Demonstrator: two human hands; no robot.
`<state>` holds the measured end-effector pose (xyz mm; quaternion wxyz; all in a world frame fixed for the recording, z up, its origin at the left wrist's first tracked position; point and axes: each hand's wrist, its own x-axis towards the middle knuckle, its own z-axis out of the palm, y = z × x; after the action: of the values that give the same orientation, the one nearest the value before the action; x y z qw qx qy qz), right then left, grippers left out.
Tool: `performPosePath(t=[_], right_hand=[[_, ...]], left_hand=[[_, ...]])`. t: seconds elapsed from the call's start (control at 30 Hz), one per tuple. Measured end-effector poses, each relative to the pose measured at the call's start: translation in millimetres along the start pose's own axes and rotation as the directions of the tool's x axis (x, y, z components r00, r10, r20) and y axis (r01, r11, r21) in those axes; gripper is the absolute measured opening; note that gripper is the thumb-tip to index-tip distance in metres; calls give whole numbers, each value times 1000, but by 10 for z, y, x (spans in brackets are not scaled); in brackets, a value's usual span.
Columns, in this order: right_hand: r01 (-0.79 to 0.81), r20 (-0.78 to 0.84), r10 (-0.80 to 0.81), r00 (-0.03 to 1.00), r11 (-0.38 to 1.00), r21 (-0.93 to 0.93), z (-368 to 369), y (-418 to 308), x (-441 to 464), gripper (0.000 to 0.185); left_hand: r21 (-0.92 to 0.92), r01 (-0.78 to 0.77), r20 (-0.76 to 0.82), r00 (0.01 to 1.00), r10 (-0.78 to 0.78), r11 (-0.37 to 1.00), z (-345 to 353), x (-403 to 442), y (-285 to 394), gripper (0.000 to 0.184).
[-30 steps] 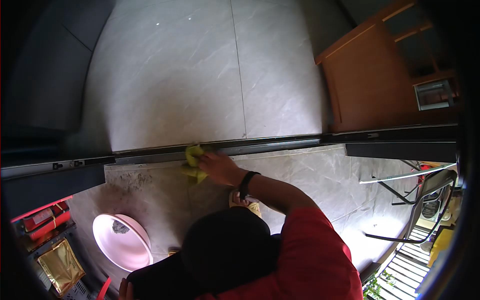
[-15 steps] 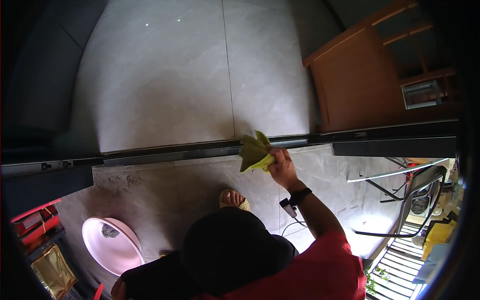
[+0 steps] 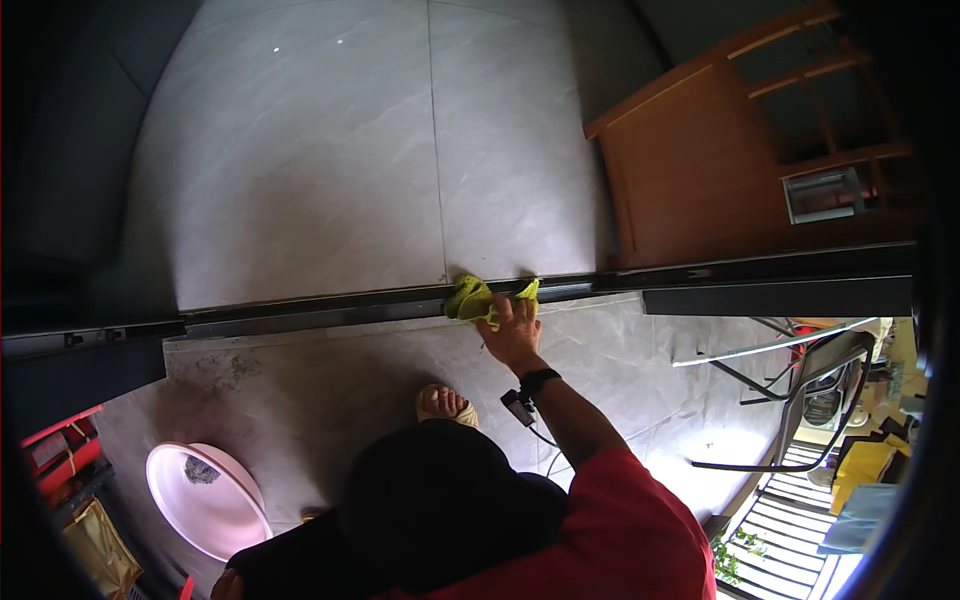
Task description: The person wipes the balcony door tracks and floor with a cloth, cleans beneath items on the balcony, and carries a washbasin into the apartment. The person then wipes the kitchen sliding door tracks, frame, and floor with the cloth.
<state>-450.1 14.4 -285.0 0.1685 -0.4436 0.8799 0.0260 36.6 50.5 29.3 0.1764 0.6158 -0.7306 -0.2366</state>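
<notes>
A yellow-green cloth (image 3: 468, 300) lies bunched on the dark door track (image 3: 380, 302) that runs across the floor. My right hand (image 3: 513, 335) is on the cloth, pressing it against the track with the fingers stretched forward over it. A dark band circles that wrist, and a small device on a cable hangs beside it. Of my left hand (image 3: 228, 584), only a small part shows at the bottom left, beside the dark trouser leg; its fingers are hidden.
A pink basin (image 3: 215, 510) with a grey patch inside stands on the tiles at left. Dirt specks (image 3: 225, 375) lie near the track. A folding chair (image 3: 830, 390) stands at right, and a wooden cabinet (image 3: 690, 160) lies beyond the track. My sandalled foot (image 3: 443, 402) is close by.
My right hand has gone from holding the cloth raised above the track to pressing it down onto the track, a little further left. The whole view has shifted slightly.
</notes>
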Motion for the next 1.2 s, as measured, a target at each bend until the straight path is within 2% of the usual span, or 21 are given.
performPosePath(t=[0.17,0.37,0.43,0.47,0.5,0.57,0.63,0.67,0.7,0.73,0.77,0.8,0.83,0.87,0.9,0.93,0.97,1.0,1.07,1.13,1.2], right_hand=[[151,-5,-151,989,985,82,-14,-505,-201,57],[285,-41,-283,958,958,34,293,-1232,-335,53],[432,-32,-431,902,898,79,566,-1349,-299,53],[515,-212,-497,842,857,36,680,-1453,-314,47],[518,-212,-499,840,855,38,673,-1576,-303,47],[560,-114,-554,825,773,297,629,-1810,-244,38],[596,-134,-586,799,743,306,549,-1959,-196,34],[624,-157,-608,778,719,306,524,-2011,-157,30],[629,-161,-612,774,715,304,503,-2041,-109,30],[650,-119,-654,747,679,341,482,-2053,-59,30],[666,-75,-695,715,644,377,451,-2055,-5,31],[671,-75,-700,710,641,372,305,-2080,45,31],[411,152,-630,762,650,639,58,-2127,68,33],[69,390,-583,713,611,789,-80,-2144,71,34],[73,394,-593,702,611,789,-60,-2116,77,34],[-141,376,-632,678,390,910,-21,-2071,101,36],[-351,350,-663,662,139,926,-29,-2023,119,39],[-347,354,-673,649,152,925,-114,-1980,127,39],[-697,437,-743,506,-54,715,-422,-1907,139,38],[-679,474,-717,510,2,734,-725,-1864,105,41],[-672,475,-726,497,25,740,-805,-1827,138,43]], left_hand=[[51,7,73,997,-10,999,-25,81,32,32],[26,-15,70,997,13,1000,-11,154,53,31],[38,23,70,997,-26,999,-17,148,73,31],[39,23,68,997,-26,999,-22,140,66,31],[32,41,71,997,-44,999,-32,122,61,31],[32,70,66,995,-71,997,-61,96,39,32],[-114,80,50,996,-75,990,-105,120,-85,30],[-117,-268,-241,942,235,956,74,37,-503,26],[-114,-269,-248,940,235,956,50,-88,-936,26],[-221,126,-114,981,-154,967,-9,-230,-1376,40],[-269,507,54,857,-513,819,-33,-386,-1821,55],[-197,517,66,855,-514,833,60,-586,-2359,55],[-121,523,78,852,-518,844,229,-761,-2817,56],[-102,595,108,804,-585,798,402,-877,-3055,64],[138,495,137,848,-511,858,521,-933,-3030,69],[280,331,205,896,-393,901,635,-1023,-3140,78],[293,231,246,919,-307,928,804,-1102,-3290,87],[371,157,279,921,-271,915,952,-1095,-3253,87],[252,122,314,928,-201,960,1187,-868,-2969,77],[150,164,321,925,-205,975,1367,-693,-2857,75],[39,110,468,876,-116,993,1405,-387,-2515,72]])
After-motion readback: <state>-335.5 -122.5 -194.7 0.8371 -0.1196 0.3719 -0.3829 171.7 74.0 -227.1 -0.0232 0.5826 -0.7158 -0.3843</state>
